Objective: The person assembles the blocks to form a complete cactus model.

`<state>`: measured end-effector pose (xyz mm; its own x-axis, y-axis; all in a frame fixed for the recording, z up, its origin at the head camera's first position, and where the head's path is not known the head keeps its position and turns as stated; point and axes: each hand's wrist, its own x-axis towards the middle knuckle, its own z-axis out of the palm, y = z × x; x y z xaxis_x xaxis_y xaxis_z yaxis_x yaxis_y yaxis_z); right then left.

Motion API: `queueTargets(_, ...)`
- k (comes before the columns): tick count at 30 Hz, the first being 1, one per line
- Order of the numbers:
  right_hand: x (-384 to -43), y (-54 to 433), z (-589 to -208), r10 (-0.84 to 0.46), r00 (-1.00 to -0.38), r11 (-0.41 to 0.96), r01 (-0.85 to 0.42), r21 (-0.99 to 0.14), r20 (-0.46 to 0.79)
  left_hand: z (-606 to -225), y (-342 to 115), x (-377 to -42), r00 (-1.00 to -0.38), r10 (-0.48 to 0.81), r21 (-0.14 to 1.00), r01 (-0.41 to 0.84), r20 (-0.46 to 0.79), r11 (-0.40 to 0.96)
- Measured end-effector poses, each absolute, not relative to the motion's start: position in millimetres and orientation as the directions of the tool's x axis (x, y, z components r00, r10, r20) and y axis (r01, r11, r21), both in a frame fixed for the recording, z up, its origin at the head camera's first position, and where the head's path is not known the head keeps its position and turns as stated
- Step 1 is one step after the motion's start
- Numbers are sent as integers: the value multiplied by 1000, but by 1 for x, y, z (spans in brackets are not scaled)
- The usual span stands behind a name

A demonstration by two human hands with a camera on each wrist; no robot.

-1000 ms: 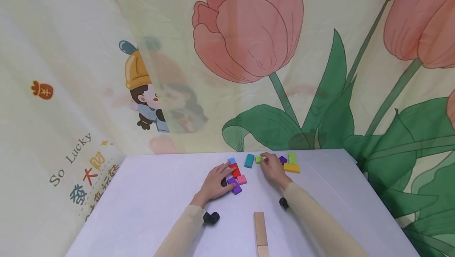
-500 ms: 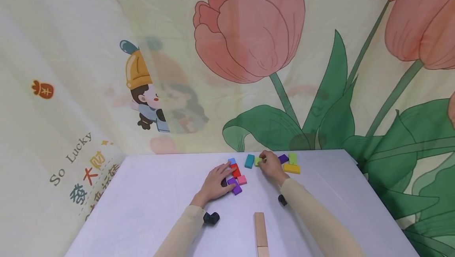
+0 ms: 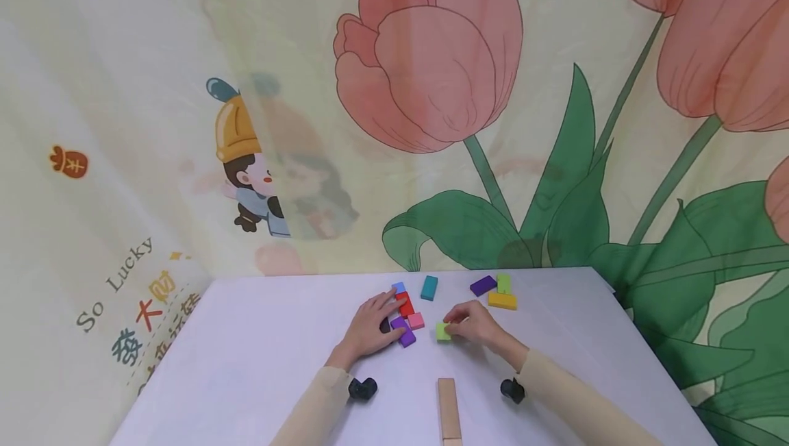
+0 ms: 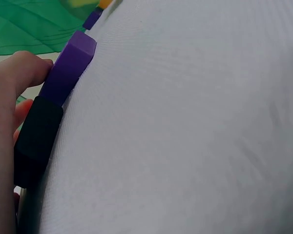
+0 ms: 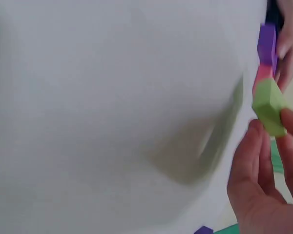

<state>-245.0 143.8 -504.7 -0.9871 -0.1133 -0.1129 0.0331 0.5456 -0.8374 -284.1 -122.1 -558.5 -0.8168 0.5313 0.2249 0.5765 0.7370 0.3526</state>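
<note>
My left hand [image 3: 368, 326] rests spread over a group of small blocks, its fingertips at the blue block [image 3: 399, 287] and the red block [image 3: 406, 305]. Its thumb touches a purple block [image 3: 404, 333]; a pink block [image 3: 416, 321] lies beside that one. Partly under the palm is a black block [image 4: 39, 136], end to end with the purple one in the left wrist view. My right hand [image 3: 476, 321] pinches a light green block [image 5: 269, 107] between thumb and fingers. In the right wrist view the block is held above the white cloth, its shadow below.
A teal block [image 3: 429, 288] lies toward the table's back edge. Right of it are a dark purple block [image 3: 483, 286], another green block [image 3: 503, 283] and a yellow block [image 3: 502, 301]. Plain wooden blocks [image 3: 449, 408] form a line at the front. A printed curtain [image 3: 308, 124] hangs behind.
My right hand has taken the light green block from beside the teal one and brought it toward me, near the pink block. The left hand stays on its blocks.
</note>
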Motion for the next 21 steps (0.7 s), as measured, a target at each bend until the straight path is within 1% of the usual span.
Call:
queueTargets(4,-225,145,-508,-201,-969,529,18,-848,-145,-559,-123,-286,-802,532,340,597,271,726)
queueTargets(8,-215,146,-509,-266,-953,514,-15,-857,-143,-559,-123,-287,-810,531,337,587,250,736)
queueTargets(14,-205,149,-510,-302,-942,522,-32,-852,-149,-556,-122,-284,-832,521,348,553,191,757)
queueTargets(21,-198,152,-514,-318,-932,528,-24,-849,-172,-553,-123,-281,-827,524,360,561,204,745)
